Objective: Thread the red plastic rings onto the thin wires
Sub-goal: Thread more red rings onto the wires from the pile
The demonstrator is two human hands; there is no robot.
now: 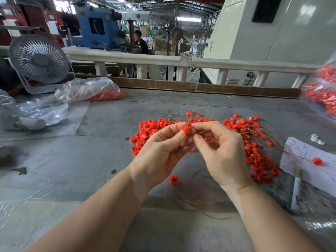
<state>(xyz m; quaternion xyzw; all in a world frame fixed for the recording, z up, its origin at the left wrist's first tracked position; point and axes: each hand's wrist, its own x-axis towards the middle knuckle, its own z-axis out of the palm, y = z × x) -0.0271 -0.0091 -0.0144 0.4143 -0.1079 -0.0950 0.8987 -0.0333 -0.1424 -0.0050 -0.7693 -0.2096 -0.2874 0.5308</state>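
Observation:
My left hand (160, 153) pinches a red plastic ring (186, 130) between thumb and forefinger, above the grey table. My right hand (221, 151) meets it from the right, thumb and forefinger pinching a thin wire (193, 110) that rises just above the ring. Behind both hands lies a pile of several loose red rings (151, 128), spreading right into rings tangled with thin wires (258, 142). One single ring (174, 180) lies on the table under my left hand. More wire loops (209, 202) lie below my right wrist.
A clear bag of red rings (94, 91) lies at the back left beside a white desk fan (39, 60). Another bag of rings (321, 93) sits at the right edge. A white paper-wrapped block (309, 160) with one ring on it lies at right. Plastic sheets cover the left side.

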